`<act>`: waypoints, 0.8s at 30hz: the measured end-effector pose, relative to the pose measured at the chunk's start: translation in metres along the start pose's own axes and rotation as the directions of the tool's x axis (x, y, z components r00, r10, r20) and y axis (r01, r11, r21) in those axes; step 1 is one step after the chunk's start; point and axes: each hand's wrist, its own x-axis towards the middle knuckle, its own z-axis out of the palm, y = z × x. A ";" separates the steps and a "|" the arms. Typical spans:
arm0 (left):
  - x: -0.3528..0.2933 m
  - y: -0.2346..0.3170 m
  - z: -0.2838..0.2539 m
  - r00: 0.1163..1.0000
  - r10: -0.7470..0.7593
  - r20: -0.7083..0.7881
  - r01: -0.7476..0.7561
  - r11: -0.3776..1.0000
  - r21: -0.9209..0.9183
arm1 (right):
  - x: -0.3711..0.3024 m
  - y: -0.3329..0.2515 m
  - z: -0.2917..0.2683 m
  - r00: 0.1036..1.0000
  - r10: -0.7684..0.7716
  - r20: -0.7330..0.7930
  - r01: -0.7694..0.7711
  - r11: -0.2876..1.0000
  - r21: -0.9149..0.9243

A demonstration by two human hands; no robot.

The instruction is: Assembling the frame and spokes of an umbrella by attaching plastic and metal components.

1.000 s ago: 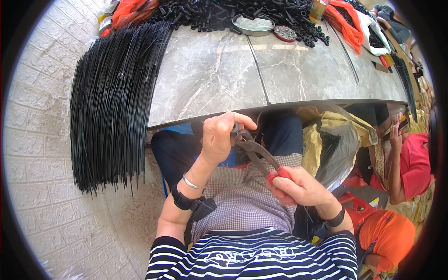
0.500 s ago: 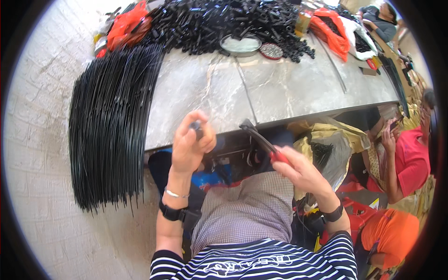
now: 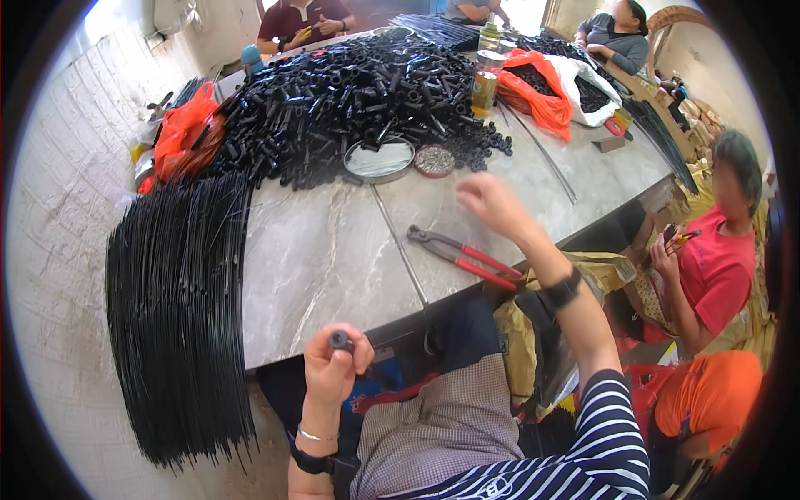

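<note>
My left hand [image 3: 335, 367] is closed around a short black tube-like piece [image 3: 340, 340], one round end with a hole facing up. It is held low, just off the table's front edge. My right hand [image 3: 493, 206] is over the tabletop, its fingers curled and blurred, so what they hold, if anything, does not show. Below that hand, end-cutting pincers [image 3: 427, 237] with red handles lie on the table, jaws to the left. Nearest beyond it are a small red round tin [image 3: 435, 161] of tiny metal parts and a wider round tin [image 3: 380, 176] with whitish contents.
A big heap of black tubular parts [image 3: 350, 92] covers the back of the grey marbled table [image 3: 292, 275]. Long black rods [image 3: 179, 317] hang over its left end. A thin metal strip [image 3: 400, 243] crosses the tabletop. Orange [image 3: 546, 100] and white bags stand at the right; co-workers sit around.
The red-handled pincers have gone from my right hand onto the table. My right hand has moved forward over the tabletop. The view has tilted up; my left hand still grips the black piece.
</note>
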 end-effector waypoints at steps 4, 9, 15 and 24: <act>-0.002 -0.013 0.006 0.996 -0.085 -0.019 0.085 0.996 -0.014 | 0.065 0.030 0.030 0.989 0.046 -0.138 -0.068 0.985 -0.159; -0.015 -0.018 -0.001 0.993 -0.104 -0.049 0.102 0.993 -0.051 | 0.087 0.024 0.054 0.981 0.175 -0.082 -0.192 0.930 -0.313; -0.016 -0.020 -0.009 0.991 -0.122 -0.050 0.117 0.990 -0.083 | 0.087 0.023 0.058 0.979 0.190 -0.071 -0.203 0.930 -0.308; -0.017 -0.022 -0.009 0.992 -0.116 -0.059 0.113 0.992 -0.053 | 0.104 0.047 0.040 0.933 0.360 0.014 -0.331 0.841 0.429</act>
